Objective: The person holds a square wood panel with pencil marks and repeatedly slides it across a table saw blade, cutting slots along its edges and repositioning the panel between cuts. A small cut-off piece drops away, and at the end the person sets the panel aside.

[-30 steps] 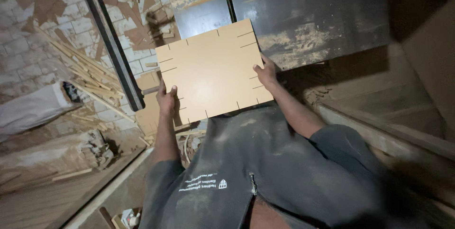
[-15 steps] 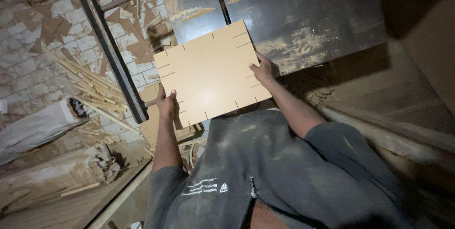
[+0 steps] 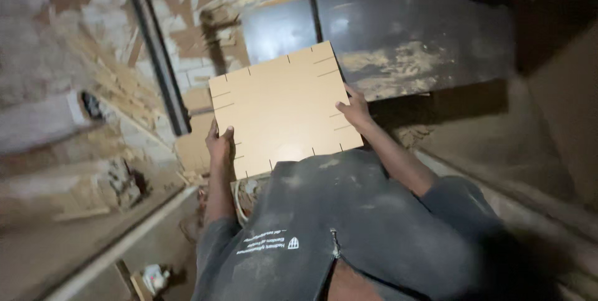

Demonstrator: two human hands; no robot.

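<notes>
Our fingers curl over the edges of a tan slotted board, both hands closed on it: the left hand on its near-left edge, the right hand on its right edge. We hold the board flat in front of our chest, above a dark, dusty machine table. To carry it well, we judge that both grips should stay level, with thumbs clear of the slots cut into the edges. Left of the board runs a black metal rail; beyond that lie a brick floor and wood scraps.
</notes>
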